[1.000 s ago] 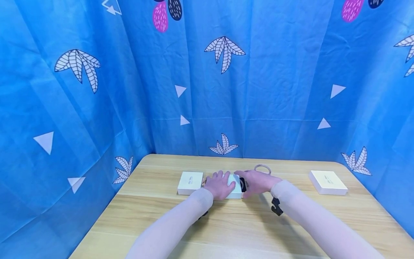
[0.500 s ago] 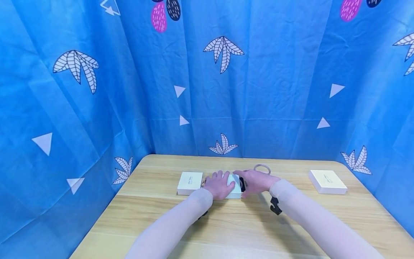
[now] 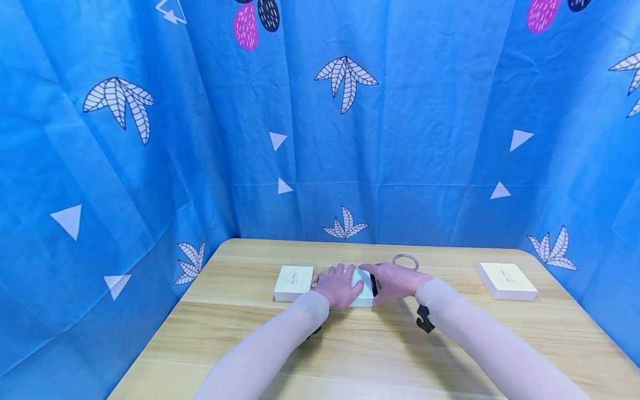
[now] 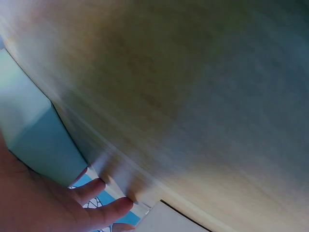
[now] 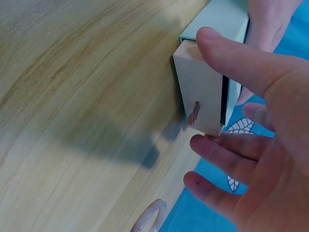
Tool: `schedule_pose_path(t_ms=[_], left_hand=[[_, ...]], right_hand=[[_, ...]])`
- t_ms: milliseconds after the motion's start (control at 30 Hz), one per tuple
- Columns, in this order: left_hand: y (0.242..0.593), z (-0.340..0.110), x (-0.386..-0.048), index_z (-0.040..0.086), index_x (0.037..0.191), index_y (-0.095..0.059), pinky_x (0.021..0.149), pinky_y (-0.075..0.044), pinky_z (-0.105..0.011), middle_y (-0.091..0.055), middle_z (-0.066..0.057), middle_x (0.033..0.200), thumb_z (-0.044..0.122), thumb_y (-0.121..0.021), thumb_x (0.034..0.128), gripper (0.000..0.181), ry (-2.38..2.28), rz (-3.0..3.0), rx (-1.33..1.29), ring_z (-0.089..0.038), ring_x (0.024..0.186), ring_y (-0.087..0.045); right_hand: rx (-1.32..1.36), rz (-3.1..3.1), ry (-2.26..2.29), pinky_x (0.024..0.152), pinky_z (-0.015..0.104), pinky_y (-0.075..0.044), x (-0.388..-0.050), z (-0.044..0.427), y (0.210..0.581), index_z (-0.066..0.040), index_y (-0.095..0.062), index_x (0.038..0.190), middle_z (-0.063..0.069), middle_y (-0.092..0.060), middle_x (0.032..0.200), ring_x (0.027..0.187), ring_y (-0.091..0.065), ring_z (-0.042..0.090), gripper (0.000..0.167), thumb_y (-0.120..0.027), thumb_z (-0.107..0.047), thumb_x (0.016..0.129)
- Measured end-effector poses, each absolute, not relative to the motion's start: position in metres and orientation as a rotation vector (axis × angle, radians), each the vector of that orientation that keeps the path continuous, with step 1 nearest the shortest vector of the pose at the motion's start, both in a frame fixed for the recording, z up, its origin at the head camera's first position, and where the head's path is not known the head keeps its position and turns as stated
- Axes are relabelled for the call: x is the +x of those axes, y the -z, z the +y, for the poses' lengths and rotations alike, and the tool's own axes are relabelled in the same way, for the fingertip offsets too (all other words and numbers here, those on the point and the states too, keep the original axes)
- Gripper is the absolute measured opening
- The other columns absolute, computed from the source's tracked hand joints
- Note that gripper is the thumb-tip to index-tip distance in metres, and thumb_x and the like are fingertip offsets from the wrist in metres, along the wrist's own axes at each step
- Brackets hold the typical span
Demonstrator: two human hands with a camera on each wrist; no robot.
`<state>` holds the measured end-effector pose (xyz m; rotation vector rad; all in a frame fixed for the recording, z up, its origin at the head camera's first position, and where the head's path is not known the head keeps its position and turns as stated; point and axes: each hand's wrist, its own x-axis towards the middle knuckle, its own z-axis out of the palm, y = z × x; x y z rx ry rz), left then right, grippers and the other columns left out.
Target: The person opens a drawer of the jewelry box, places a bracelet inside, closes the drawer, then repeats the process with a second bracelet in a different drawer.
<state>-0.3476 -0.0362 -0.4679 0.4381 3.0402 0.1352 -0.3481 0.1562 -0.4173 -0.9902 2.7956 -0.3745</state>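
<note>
A pale green box sleeve (image 3: 363, 294) lies on the table, with an inner drawer (image 5: 203, 82) protruding slightly from its right end and a strip of black lining showing. My left hand (image 3: 337, 287) rests across the sleeve, its fingers spread and fairly straight; in the left wrist view the hand (image 4: 53, 203) extends past the sleeve (image 4: 48, 145). My right hand (image 3: 397, 280) grips the drawer's end. The right wrist view shows this hand (image 5: 270, 130) with the thumb on one edge of the drawer and fingertips at the opposite edge. A small cord hangs from the drawer's face.
A white box (image 3: 294, 282) stands just left of my left hand, and another white box (image 3: 506, 281) is farther right. Behind my right hand lies a pale ring (image 3: 406, 255). A blue patterned curtain (image 3: 425, 139) surrounds the wooden table (image 3: 350, 355).
My right hand has shifted slightly left, and less black lining shows between sleeve and hand. My left hand has stayed in place.
</note>
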Motion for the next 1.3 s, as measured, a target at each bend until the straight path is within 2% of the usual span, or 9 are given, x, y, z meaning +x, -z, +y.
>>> schedule_pose_path(t_ms=[333,600,700,967,1133,1300], left_hand=[[0.47,-0.036,-0.349,0.025,0.159,-0.027,0.109,-0.037,-0.063,-0.039,-0.008,0.157,0.068,-0.018,0.0994,0.074,-0.13,3.032,0.433,-0.032,0.14,-0.041],[0.469,-0.033,-0.349,0.025,0.159,-0.028,0.109,-0.037,-0.061,-0.039,-0.008,0.156,0.067,-0.016,0.0999,0.073,-0.13,3.037,0.451,-0.032,0.139,-0.042],[0.466,-0.032,-0.347,0.025,0.159,-0.028,0.11,-0.037,-0.061,-0.039,-0.008,0.156,0.066,-0.017,0.1005,0.072,-0.122,3.039,0.45,-0.031,0.139,-0.042],[0.463,-0.032,-0.345,0.024,0.16,-0.026,0.111,-0.036,-0.06,-0.037,-0.008,0.158,0.065,-0.016,0.1007,0.073,-0.108,3.027,0.448,-0.032,0.142,-0.04],[0.465,-0.035,-0.346,0.024,0.16,-0.025,0.111,-0.035,-0.062,-0.036,-0.008,0.159,0.067,-0.015,0.0998,0.075,-0.125,3.022,0.443,-0.032,0.143,-0.038],[0.469,-0.037,-0.348,0.024,0.16,-0.026,0.111,-0.035,-0.063,-0.036,-0.009,0.159,0.068,-0.015,0.0996,0.075,-0.15,3.031,0.446,-0.033,0.143,-0.039]], right_hand=[[-0.959,2.794,0.361,0.095,0.038,-0.053,-0.346,0.155,0.418,-0.013,-0.042,0.153,0.004,-0.071,0.113,0.087,-0.061,0.01,0.099,-0.091,-0.038,0.071],[-0.988,2.79,0.331,0.101,0.044,-0.052,-0.349,0.164,0.42,-0.012,-0.042,0.152,0.013,-0.067,0.129,0.111,-0.067,0.025,0.093,-0.09,-0.024,0.073],[-1.014,2.789,0.338,0.101,0.044,-0.052,-0.35,0.167,0.42,-0.009,-0.043,0.151,0.014,-0.068,0.128,0.111,-0.067,0.024,0.09,-0.089,-0.024,0.076],[-1.122,2.797,0.334,0.092,0.042,-0.057,-0.351,0.17,0.422,-0.002,-0.043,0.148,0.015,-0.072,0.115,0.097,-0.071,0.024,0.087,-0.088,-0.024,0.077],[-1.105,2.814,0.306,0.094,0.04,-0.056,-0.351,0.166,0.42,-0.005,-0.044,0.149,0.013,-0.071,0.12,0.103,-0.071,0.024,0.085,-0.086,-0.026,0.079],[-1.087,2.826,0.274,0.093,0.041,-0.057,-0.35,0.162,0.419,-0.008,-0.045,0.149,0.012,-0.071,0.12,0.103,-0.071,0.022,0.085,-0.087,-0.029,0.079]])
